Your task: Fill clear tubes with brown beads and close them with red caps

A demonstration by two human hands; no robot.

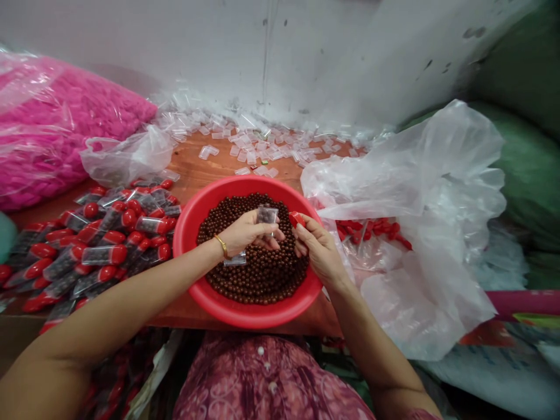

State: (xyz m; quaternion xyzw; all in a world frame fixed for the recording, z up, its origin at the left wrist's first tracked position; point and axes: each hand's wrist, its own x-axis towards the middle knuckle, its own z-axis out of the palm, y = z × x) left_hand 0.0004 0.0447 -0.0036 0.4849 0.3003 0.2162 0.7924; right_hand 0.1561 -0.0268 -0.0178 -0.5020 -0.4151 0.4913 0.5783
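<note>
Red basin (247,318): sits near, between the forearms, heaped with brown beads (265,286).
Second clear container (235,260): lies just below the left wrist, over the beads; loose or held, cannot tell.
Left hand (249,229): holds a clear container (267,216) at the fingers, above the beads.
Right hand (318,248): pinches a red cap (297,219) narrowly between thumb and fingertips, beside the basin's right rim.
Cap from container: lies to the right, just apart, nearer the right hand.
Cap's long axis: slants from far left to near right.
Container's long axis: looks foreshortened; about the open end, cannot tell.
Capped containers (105,255): lie piled at left, beside the basin.
Loose red caps (378,228): lie at right, past the right hand, by plastic sheeting (420,268).
Loose clear containers (251,157): lie scattered on the far tabletop (192,160).
</note>
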